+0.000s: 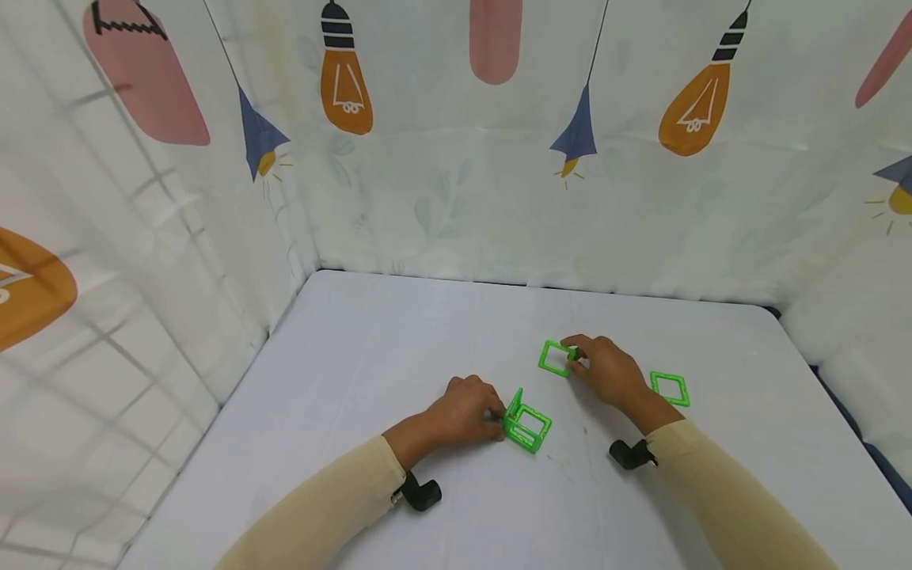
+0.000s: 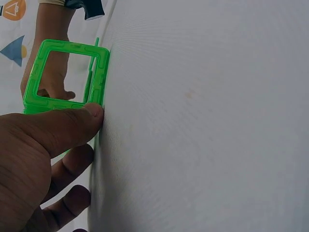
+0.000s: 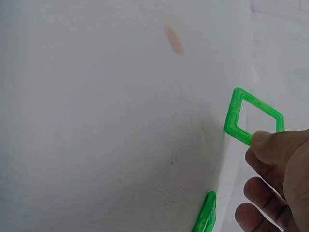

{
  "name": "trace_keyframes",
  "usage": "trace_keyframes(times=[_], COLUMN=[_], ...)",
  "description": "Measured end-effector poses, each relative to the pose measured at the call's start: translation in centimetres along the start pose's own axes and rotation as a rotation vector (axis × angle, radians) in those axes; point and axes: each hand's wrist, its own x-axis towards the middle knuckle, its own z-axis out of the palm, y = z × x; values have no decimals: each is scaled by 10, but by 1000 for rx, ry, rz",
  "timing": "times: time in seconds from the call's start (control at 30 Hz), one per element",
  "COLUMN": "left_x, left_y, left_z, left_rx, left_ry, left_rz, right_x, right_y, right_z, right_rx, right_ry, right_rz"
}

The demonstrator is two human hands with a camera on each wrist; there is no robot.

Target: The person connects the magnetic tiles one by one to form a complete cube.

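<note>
Hands: two, the left hand [image 1: 466, 410] and the right hand [image 1: 606, 370], both above the desk [image 1: 399, 340].
Left fingers: thumb and forefinger pinch the joined frames [image 1: 526, 430] at one edge; in the left wrist view two other fingers are bent below the thumb.
Right fingers: thumb and forefinger pinch the single frame [image 1: 544, 354] by one side, with two more fingers curled underneath.
Joined frames: one cluster, green, just right of the left hand, near the middle of the desk; at least two pieces, one flat and one standing; whether there is a third, I cannot tell.
Single frame: one, green and square, held farther back than the cluster and apart from it; whether it touches the desk is unclear.
Spare frame: one, the green square [image 1: 668, 374], lying on the desk beside the right wrist.
Sleeves: two, both beige, the left sleeve [image 1: 321, 503] and the right sleeve [image 1: 727, 491].
Wrist devices: two, both black, one below the left wrist [image 1: 422, 494], one below the right [image 1: 628, 455].
Curtain prints: three orange bulbs [image 1: 347, 91], three blue lamps [image 1: 575, 131], three pink shapes [image 1: 495, 39].
</note>
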Motion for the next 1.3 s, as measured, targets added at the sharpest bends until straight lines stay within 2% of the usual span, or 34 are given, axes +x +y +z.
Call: trace_keyframes(times=[0.43, 1.0, 1.3], left_x=[0, 0, 0], left_y=[0, 0, 0], left_z=[0, -2, -2], left_rx=[-9, -11, -8], left_ry=[7, 0, 4], left_rz=[-3, -2, 6], right_x=[-19, -44, -52], right_y=[-5, -20, -25], right_z=[-6, -13, -9], right_rx=[19, 27, 90], right_ry=[108, 115, 117], right_rz=[-88, -120, -118])
